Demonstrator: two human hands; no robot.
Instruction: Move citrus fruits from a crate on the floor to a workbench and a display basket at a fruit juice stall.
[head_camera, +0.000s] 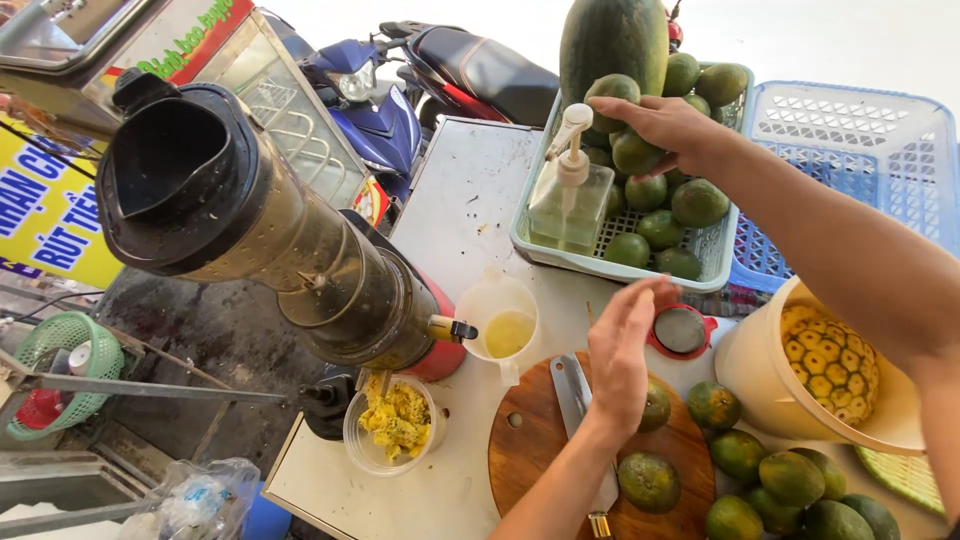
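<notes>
My right hand (665, 122) reaches into a pale green basket (575, 262) and is shut on a green orange (634, 153) among several others. My left hand (622, 345) hovers open and holds nothing, above the far edge of a round wooden cutting board (530, 450). A knife (573, 392) lies on the board just left of that hand. Two green oranges (648, 481) rest on the board, one (657, 408) partly hidden by my left hand. A small red-rimmed round lid (681, 330) sits just right of my left fingers.
A dark juicer (330, 285) tilts over a jug of yellow juice (505, 332) and a cup of yellow pulp (396, 422). A pump bottle (568, 205) and a watermelon (612, 40) stand in the basket. A tub of pineapples (832, 368), loose oranges (790, 478) and a blue crate (860, 140) lie right.
</notes>
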